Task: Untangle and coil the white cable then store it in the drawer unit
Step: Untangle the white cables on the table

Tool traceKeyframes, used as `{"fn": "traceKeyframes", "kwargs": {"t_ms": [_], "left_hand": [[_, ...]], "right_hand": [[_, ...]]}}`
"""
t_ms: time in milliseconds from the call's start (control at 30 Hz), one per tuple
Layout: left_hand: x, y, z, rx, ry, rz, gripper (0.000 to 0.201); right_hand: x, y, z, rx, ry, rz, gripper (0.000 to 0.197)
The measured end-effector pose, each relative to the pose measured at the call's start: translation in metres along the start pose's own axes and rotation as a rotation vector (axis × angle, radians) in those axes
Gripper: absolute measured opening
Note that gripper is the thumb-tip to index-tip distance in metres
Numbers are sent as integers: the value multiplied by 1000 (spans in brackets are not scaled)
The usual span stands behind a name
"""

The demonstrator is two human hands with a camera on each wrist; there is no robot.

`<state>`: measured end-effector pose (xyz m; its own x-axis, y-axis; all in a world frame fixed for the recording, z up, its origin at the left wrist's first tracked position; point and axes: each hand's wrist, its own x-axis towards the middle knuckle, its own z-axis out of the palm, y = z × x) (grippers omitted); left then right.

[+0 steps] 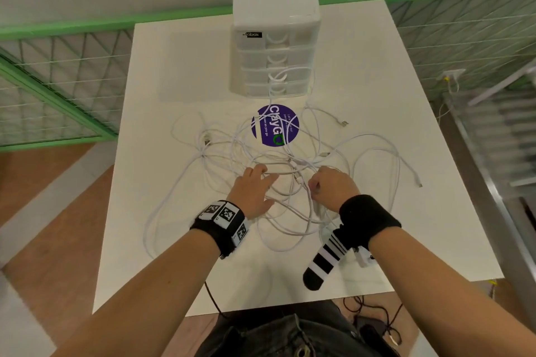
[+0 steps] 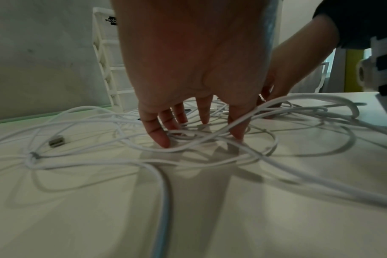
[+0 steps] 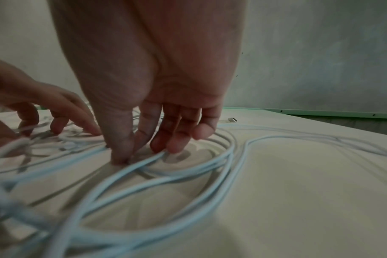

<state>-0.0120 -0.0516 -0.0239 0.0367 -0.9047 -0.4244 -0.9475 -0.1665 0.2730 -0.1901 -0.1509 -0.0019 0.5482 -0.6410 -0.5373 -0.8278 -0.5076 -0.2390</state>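
White cable (image 1: 293,153) is spread in tangled loops across the middle of the tabletop (image 1: 174,72), below the drawer unit (image 1: 274,61) at top centre. A strand is pinched by the right hand (image 1: 333,187) between thumb and fingertips. The left hand (image 1: 252,191) is laid with straight, spread fingers on the loops.

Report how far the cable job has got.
Done: nothing yet; the white cable lies tangled across the table. In hand: the right hand pinches a strand while the left hand spreads its fingers on the loops. Left: untangling, coiling, storing in the drawer unit, whose drawers look closed.
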Motion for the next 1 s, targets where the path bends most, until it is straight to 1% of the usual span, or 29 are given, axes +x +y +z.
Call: {"fn": "traceKeyframes", "kwargs": {"t_ms": [100, 167, 233, 333, 367, 500, 567, 633, 733, 800, 867, 933, 1000], "left_hand": [[0, 1, -2, 23, -32, 0, 64], [0, 3, -3, 110, -80, 11, 68], [-1, 6, -5, 180, -112, 4, 69], [-1, 11, -6, 213, -124, -14, 68], [0, 11, -6, 223, -127, -16, 68], [3, 7, -8, 229, -155, -38, 74], [5, 5, -10, 193, -147, -46, 75], [8, 2, -13, 160, -121, -44, 70], [11, -2, -12, 172, -89, -60, 67], [13, -3, -10, 195, -71, -77, 68], [12, -4, -10, 188, -77, -79, 68], [10, -3, -15, 152, -94, -75, 65], [8, -1, -22, 99, -99, -89, 54]], "right_hand": [[-2, 0, 4, 28, 44, -12, 9], [-4, 0, 6, 95, 82, -2, 13], [-5, -2, 5, 131, 146, 26, 8], [-8, -5, 0, 101, 220, 43, 26], [-8, -6, -1, 111, 235, 37, 30], [-7, -1, -11, 267, 284, -1, 27], [-9, 5, -15, 214, 332, -17, 24], [-11, 7, -19, 93, 373, -13, 24], [-10, 13, -22, 41, 388, 48, 21], [-9, 20, -24, 106, 384, 98, 21], [-9, 24, -25, 200, 413, 102, 20], [-10, 22, -27, 302, 479, 59, 18], [-10, 18, -31, 433, 541, -24, 17]]}}
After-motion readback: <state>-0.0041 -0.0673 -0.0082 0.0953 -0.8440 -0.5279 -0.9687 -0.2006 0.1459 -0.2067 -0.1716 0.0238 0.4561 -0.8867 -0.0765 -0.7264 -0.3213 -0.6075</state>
